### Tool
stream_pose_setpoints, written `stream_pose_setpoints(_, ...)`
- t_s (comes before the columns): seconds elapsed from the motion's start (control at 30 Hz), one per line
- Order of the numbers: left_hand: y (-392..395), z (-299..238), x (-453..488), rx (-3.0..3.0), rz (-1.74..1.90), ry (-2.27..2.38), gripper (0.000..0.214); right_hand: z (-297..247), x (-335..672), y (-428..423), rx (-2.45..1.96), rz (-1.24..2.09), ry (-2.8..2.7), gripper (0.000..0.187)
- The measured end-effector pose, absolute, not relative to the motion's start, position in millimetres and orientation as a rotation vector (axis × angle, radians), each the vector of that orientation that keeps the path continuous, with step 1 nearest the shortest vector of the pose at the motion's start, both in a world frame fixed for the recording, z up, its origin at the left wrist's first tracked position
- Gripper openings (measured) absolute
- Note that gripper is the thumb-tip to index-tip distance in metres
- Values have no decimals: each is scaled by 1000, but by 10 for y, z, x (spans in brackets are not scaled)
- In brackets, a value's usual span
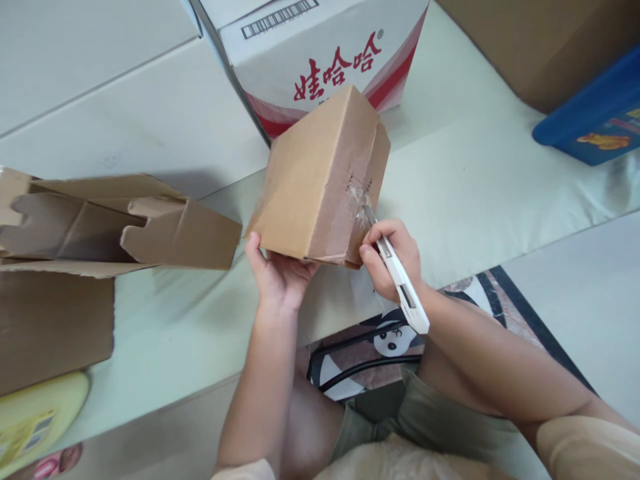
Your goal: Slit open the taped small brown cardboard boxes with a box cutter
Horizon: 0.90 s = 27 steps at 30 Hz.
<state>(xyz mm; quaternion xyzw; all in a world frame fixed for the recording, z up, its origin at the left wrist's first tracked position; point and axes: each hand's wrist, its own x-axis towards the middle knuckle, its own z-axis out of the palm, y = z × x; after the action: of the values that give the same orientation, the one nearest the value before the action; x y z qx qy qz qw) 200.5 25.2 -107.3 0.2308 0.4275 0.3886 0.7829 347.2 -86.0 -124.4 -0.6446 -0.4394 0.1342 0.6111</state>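
A brown cardboard box, tilted and lifted at its near side, is held over the pale green surface. My left hand grips it from below at the lower left corner, thumb on the side and fingers partly hidden underneath. In my right hand is a white utility knife, its fingers wrapped round the handle. The blade tip touches the taped seam on the box's right face, where the clear tape is torn and crumpled.
Left lies an open cardboard carton with raised flaps. Behind stands a white and red printed carton. A blue container is at the right, a yellow package at the lower left. The pale green surface has a near edge above my legs.
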Motion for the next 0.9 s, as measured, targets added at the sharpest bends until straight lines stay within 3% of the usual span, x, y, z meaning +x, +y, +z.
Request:
stream_pose_setpoints(0.47,251,-1022,2023,438,850,931,56,-1309,3466,-873,-1466,294,-1017,11)
stream_pose_setpoints(0.9,245,-1023,2008,486,835,926,61,-1286,3497,-875,-1431,215,-1007,11)
